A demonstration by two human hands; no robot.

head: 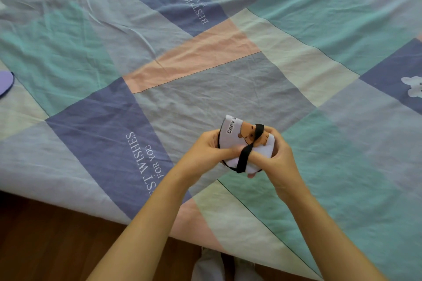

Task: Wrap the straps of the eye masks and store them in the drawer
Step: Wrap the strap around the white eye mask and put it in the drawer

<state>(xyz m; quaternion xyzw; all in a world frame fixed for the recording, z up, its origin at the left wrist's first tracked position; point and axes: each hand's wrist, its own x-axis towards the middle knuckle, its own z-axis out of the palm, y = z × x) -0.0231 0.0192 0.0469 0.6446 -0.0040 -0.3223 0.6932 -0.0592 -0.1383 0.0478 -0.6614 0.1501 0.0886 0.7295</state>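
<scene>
head view, one frame. landmark for all positions: the patchwork bed sheet (205, 80), pastel blocks of teal, grey, purple, peach and cream, printed "best wishes for you" in two purple blocks.

containers: no drawer or other container visible in frame; nothing can be logged as stored.

task item: white eye mask (245, 141), folded over on itself, held in the air above the sheet's near-centre area, not touching the sheet. print faces up: a brown cartoon animal and the letters "capy", rest cut off by the fold. long axis of the folded bundle runs from near-left to far-right across the sheet. black strap (247, 150) crosses the bundle at a slant, roughly across that axis, from the far-right edge over the cartoon down to the near edge, where it loops under.

hands: left hand (212, 147) grasps the left side of the mask, thumb lying across its top face and reaching the strap. right hand (277, 154) grasps the right side, thumb pressed on the top face just beside the strap, fingers curled underneath.

other: a purple eye mask (5, 83) lies flat at the sheet's far-left edge, partly cut off by the frame. wooden floor (57, 239) shows beyond the sheet's near edge.
</scene>
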